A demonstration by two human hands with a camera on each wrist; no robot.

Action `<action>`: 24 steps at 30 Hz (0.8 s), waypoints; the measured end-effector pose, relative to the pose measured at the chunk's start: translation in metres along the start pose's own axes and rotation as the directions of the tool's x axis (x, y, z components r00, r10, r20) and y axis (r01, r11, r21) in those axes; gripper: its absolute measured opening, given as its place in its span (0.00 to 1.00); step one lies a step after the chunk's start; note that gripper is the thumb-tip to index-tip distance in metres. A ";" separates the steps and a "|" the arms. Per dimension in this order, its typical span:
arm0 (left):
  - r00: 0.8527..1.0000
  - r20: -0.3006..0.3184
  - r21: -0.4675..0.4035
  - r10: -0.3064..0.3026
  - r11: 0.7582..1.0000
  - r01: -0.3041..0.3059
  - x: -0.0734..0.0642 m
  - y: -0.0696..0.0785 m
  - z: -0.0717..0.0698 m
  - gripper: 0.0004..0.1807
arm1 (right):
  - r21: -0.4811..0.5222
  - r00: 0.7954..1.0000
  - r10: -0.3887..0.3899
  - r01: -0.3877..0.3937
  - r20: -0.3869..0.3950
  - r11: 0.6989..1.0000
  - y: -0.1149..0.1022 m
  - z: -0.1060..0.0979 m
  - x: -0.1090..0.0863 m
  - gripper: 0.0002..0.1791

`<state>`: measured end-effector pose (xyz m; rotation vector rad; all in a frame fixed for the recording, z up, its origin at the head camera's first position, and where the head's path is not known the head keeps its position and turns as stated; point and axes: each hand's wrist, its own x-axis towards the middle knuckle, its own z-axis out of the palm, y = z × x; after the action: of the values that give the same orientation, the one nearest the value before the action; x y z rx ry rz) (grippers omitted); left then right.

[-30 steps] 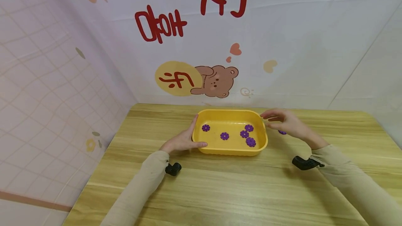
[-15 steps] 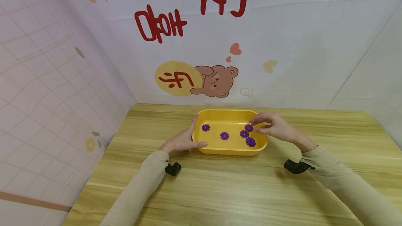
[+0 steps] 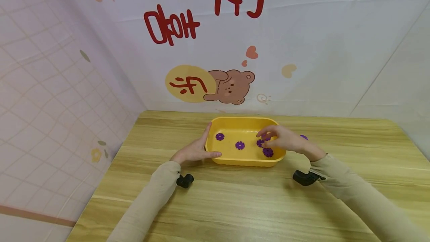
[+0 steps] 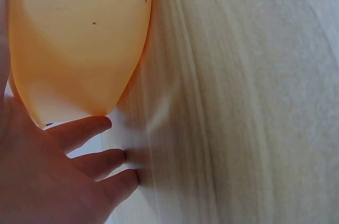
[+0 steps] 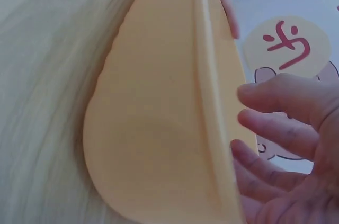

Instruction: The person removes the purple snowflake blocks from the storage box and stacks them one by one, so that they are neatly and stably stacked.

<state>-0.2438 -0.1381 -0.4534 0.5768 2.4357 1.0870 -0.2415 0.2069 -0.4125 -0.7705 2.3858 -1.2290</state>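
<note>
A yellow plastic basin (image 3: 242, 162) sits on the table near the wall. My left hand (image 3: 195, 150) holds its left end, thumb over the front rim and fingers against the end wall. In the left wrist view, the lower fingers (image 4: 114, 186) stand clear of the basin. Several purple notched discs lie inside, among them a left disc (image 3: 220, 136), a middle disc (image 3: 240, 145) and a front right disc (image 3: 267, 152). Bent over the right-hand discs is my right hand (image 3: 285, 139); its thumb and fingertips are apart, with nothing visible between them. Those fingers partly hide the rear right discs.
Another purple disc (image 3: 304, 137) lies on the wooden table (image 3: 235, 204), right of the basin and partly hidden by my right hand. A white wall covering (image 3: 319, 47) with a printed bear rises behind the table. Black devices hang at both wrists.
My right hand has moved left from beside the basin, over its right rim, to above the discs. The left hand and the basin have stayed in place.
</note>
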 end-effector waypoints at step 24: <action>1.000 0.003 -0.024 -0.001 1.000 0.001 0.001 -0.002 0.000 0.67 | 0.003 0.984 0.120 -0.122 0.134 0.993 0.000 0.026 0.021 0.21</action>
<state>-0.2453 -0.1383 -0.4551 0.5696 2.4170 1.1130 -0.2440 0.1777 -0.4288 -0.6714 2.2795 -1.1054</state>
